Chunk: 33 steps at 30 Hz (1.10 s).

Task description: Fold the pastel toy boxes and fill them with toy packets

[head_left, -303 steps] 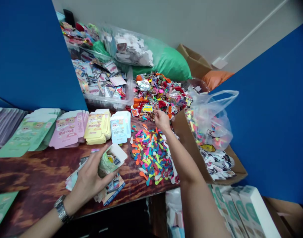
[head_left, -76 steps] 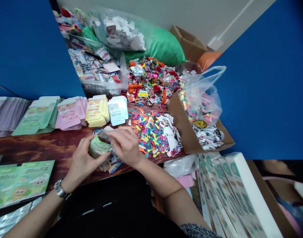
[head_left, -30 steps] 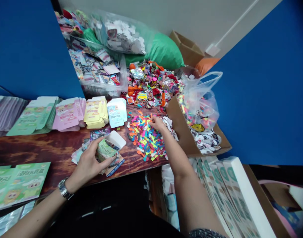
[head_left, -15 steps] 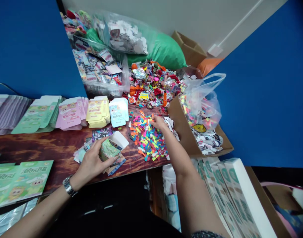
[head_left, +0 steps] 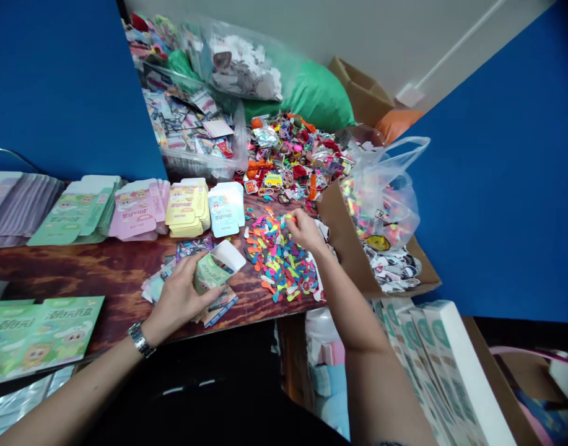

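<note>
An open green carton (head_left: 208, 274) is clasped by the left hand (head_left: 182, 297); an orange-yellow balloon (head_left: 291, 218) is pinched by the right hand (head_left: 308, 231) at the balloon pile's (head_left: 284, 260) far edge.

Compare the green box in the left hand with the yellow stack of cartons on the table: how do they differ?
The green box is opened into shape, its flap out; the yellow stack lies folded flat. The green box is a single carton, the yellow stack several. The left hand holds the green box, while the yellow stack rests on the table. Both carry printed lettering.
</note>
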Each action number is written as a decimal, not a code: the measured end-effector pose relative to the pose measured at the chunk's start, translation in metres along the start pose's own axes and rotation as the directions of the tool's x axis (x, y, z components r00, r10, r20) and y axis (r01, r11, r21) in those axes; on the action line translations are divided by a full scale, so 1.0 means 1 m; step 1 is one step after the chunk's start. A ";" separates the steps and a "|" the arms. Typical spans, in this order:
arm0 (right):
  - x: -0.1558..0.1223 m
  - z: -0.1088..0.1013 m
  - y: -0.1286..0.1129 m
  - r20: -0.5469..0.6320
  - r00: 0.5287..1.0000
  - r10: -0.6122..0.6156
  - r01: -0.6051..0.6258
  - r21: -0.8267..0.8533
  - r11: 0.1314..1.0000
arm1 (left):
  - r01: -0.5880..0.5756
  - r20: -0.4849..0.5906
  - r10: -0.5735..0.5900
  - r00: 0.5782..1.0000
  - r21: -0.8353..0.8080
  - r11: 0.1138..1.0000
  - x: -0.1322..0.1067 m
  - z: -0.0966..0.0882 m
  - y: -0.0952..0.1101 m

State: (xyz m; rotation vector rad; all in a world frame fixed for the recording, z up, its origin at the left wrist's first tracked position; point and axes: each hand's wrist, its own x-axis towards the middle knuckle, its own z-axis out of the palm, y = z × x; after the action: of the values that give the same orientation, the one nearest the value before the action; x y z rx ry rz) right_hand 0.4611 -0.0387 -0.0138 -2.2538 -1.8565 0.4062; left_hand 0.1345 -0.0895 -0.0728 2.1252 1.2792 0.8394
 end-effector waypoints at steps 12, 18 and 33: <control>-0.072 0.032 -0.099 -0.051 0.830 -0.555 0.549 0.247 0.798 | -0.071 -0.021 0.074 0.997 0.116 0.991 0.013 0.023 0.007; -0.070 0.033 -0.091 0.114 0.798 -0.591 0.591 0.041 0.806 | -0.232 -0.033 0.244 0.969 0.213 0.949 0.013 0.024 -0.002; 0.078 -0.007 0.083 0.000 0.989 0.147 -0.146 -0.135 0.980 | -0.246 0.039 0.243 0.969 0.114 0.963 0.016 0.011 0.003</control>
State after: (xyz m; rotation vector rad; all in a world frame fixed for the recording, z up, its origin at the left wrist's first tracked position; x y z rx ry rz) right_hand 0.5541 0.0218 -0.0408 -2.4919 -1.7783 0.3243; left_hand 0.1497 -0.0778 -0.0742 2.4161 1.0921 0.8523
